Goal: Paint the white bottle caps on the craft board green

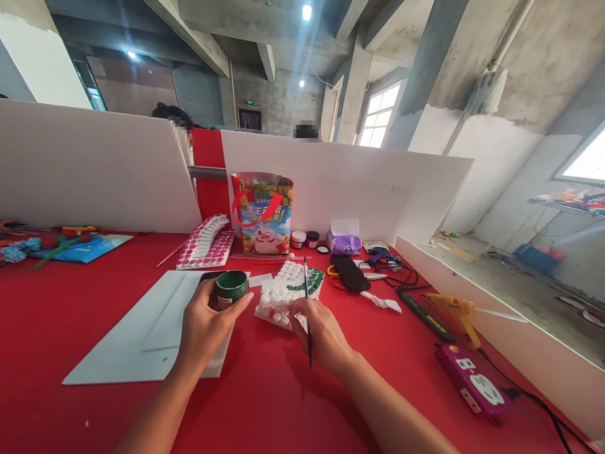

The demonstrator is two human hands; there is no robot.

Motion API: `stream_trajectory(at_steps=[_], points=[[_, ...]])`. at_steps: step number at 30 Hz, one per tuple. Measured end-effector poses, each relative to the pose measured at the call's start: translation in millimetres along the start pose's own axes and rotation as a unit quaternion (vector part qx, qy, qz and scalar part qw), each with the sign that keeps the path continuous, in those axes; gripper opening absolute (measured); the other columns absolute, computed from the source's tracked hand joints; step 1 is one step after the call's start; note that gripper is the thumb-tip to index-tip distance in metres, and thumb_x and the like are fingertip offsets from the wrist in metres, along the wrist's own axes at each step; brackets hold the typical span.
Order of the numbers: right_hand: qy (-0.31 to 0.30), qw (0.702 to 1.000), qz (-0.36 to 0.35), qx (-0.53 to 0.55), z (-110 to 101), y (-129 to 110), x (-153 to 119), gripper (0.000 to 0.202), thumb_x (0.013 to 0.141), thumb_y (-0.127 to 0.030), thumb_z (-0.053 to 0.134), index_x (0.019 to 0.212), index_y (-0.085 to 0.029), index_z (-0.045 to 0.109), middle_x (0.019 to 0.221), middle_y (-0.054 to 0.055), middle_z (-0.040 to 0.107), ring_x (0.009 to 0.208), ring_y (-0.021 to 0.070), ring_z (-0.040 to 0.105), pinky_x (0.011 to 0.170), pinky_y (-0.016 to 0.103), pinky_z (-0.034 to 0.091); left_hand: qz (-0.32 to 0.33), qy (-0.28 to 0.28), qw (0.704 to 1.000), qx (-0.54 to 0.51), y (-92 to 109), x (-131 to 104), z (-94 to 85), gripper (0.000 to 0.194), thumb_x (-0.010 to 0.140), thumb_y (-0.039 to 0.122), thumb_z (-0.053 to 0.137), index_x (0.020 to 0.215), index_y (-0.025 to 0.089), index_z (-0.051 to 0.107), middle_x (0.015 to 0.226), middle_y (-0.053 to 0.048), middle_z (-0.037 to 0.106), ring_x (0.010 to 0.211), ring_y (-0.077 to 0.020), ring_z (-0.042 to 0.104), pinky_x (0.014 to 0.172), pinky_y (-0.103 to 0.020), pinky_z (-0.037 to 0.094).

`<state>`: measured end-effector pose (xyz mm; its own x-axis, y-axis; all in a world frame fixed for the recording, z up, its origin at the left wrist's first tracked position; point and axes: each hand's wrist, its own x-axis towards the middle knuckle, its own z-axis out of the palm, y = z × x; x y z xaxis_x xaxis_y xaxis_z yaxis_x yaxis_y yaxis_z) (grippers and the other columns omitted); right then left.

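White roses (275, 294) sit just to the right of the green pot (231, 290)

They look like small toy roses, packed close together on the red table (265, 403). Most of them are white. The ones on the side away from the pot are a shiny dark green. The bunch seems to run long from the pot's right side, going away from the person and to the right. Part of it is covered, so its full shape is hard to tell.

The left hand (203, 318) is curled around the pot, with its thumb pointing toward the roses. The pot has no lid on, and it is green inside. A small gap lies between the pot and the roses.

The right hand (321, 325) is on the pot's right and pinches a thin brush (309, 345). The tip of the brush is at the far end, over the roses. It is hard to see if the tip touches them.

So the right hand is the nearer one. It is over the near edge of the bunch and hides a few roses. Behind the pot stands a bright bag (265, 239), and to the pot's left lies a white board (118, 353).
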<state>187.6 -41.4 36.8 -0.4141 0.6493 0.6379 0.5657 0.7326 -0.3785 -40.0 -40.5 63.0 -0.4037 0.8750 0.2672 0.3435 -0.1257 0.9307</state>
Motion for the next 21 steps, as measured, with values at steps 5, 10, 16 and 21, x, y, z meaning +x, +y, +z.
stream_trajectory(at_steps=[5, 10, 16, 21], points=[[-0.047, 0.998, -0.021, 0.04, 4.3, -4.9, 0.5, 0.024, 0.093, -0.007, 0.048, 0.111, -0.023, 0.05, 0.122, 0.015, 0.073, 0.109, 0.0236, 0.073, 0.087, 0.037, 0.059, 0.108, -0.015, 0.994, -0.025, 0.4, -8.0, 0.8, 0.037, 0.075, 0.049, 0.078, 0.092, 0.021, 0.061, 0.09, -0.001, 0.064, 0.079, -0.0182, 0.061, 0.076, -0.03, 0.052], [-0.029, 0.997, -0.015, 0.075, 0.4, -1.5, -0.1, 0.028, 0.091, -0.003, 0.044, 0.107, -0.024, 0.05, 0.116, 0.013, 0.075, 0.105, 0.0217, 0.074, 0.087, 0.037, 0.059, 0.228, -0.044, 0.972, -0.037, -2.6, -18.9, 8.6, 0.034, 0.082, 0.034, 0.078, 0.11, 0.023, 0.063, 0.11, -0.004, 0.062, 0.103, -0.0217, 0.064, 0.095, -0.033, 0.052], [0.129, 0.986, 0.079, 0.075, -18.6, 16.4, -0.3, 0.012, 0.098, -0.014, 0.045, 0.102, -0.024, 0.051, 0.104, 0.009, 0.076, 0.092, 0.0188, 0.076, 0.081, 0.035, 0.059, 0.301, -0.113, 0.947, 0.002, -2.5, -33.7, 17.2, 0.036, 0.087, 0.023, 0.075, 0.12, 0.025, 0.062, 0.116, -0.006, 0.065, 0.11, -0.0229, 0.065, 0.1, -0.035, 0.053], [0.194, 0.966, 0.159, 0.06, -28.9, 31.0, 1.2, 0.007, 0.101, -0.023, 0.046, 0.1, -0.024, 0.053, 0.086, 0.004, 0.074, 0.08, 0.018, 0.074, 0.076, 0.034, 0.059, 0.318, -0.159, 0.934, 0.04, -6.5, -41.3, 25.3, 0.039, 0.086, 0.021, 0.071, 0.123, 0.026, 0.062, 0.112, -0.007, 0.066, 0.107, -0.0242, 0.066, 0.096, -0.037, 0.055]])
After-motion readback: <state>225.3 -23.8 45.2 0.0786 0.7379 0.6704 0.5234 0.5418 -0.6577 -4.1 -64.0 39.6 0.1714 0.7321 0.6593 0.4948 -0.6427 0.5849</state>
